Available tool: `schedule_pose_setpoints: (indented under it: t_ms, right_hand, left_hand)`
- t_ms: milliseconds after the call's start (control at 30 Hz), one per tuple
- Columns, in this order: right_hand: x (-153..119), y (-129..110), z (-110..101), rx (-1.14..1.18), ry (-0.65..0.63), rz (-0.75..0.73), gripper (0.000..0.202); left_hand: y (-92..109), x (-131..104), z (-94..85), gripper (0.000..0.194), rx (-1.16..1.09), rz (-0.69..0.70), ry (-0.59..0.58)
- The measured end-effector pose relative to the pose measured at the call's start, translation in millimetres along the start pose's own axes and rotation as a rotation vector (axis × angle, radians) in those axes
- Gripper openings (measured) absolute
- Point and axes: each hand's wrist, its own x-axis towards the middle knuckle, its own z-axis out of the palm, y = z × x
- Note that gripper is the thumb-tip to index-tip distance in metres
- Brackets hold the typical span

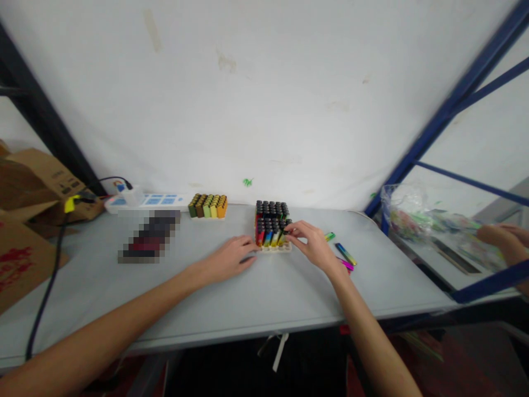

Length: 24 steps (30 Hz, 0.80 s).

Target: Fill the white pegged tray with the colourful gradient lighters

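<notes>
A white tray stands near the wall, with several rows of black-topped lighters upright in it. The front row of lighters shows red, blue, pale and yellow bodies. My left hand lies at the tray's front left corner, its fingers stretched out and holding nothing. At the right end of the front rows, my right hand pinches the black top of a lighter, whose body is partly hidden by other lighters and my fingers. Loose blue-yellow and magenta lighters lie beside my right wrist.
Another block of green, brown and orange lighters stands left of the tray. A power strip runs along the wall, with a blurred-out object below it. Cardboard boxes sit far left. Beyond the blue frame, another person's hand and plastic bags show.
</notes>
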Motion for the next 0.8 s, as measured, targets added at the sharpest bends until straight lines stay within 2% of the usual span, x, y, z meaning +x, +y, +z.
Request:
schedule_pose_setpoints:
  t_ms: [267, 533, 667, 800]
  right_hand:
    - [0.6, 4.0, -4.4, -0.045, -0.010, 0.001, 0.013]
    - [-0.9, 4.4, -4.3, -0.132, 0.012, -0.058, 0.025]
    - [-4.8, 15.6, -27.9, -0.193, 0.028, 0.051, 0.026]
    - [-20.8, 55.0, -54.9, -0.380, -0.009, 0.260, 0.023]
  left_hand:
    - [1.1, 1.0, -1.6, 0.023, 0.019, -0.013, -0.022]
    - [-0.8, -0.4, 0.2, 0.024, 0.014, -0.005, -0.015]
    - [-1.1, -0.6, -0.1, 0.025, 0.006, -0.007, -0.008]
    - [-2.0, -0.7, 0.7, 0.025, -0.005, -0.007, 0.001]
